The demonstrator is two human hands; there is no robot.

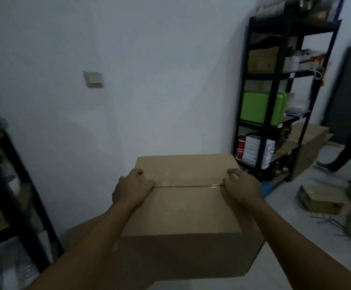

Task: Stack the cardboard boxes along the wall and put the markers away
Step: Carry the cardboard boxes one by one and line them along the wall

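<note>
A large brown cardboard box [187,208] with taped top flaps fills the middle of the head view, held up in front of the white wall [128,80]. My left hand [132,188] grips its left top edge and my right hand [242,188] grips its right top edge, fingers curled over the flap seam. Part of another brown box [80,233] shows low behind my left forearm. Small cardboard boxes [321,198] lie on the floor at the right. Thin dark sticks, possibly markers [327,221], lie on the floor beside them; blur keeps me from telling.
A black metal shelf rack [275,76] with a green case, white packs and boxes stands at the right against the wall. Another dark rack [13,174] with plants is at the left. A person's legs [346,151] cross the far right floor.
</note>
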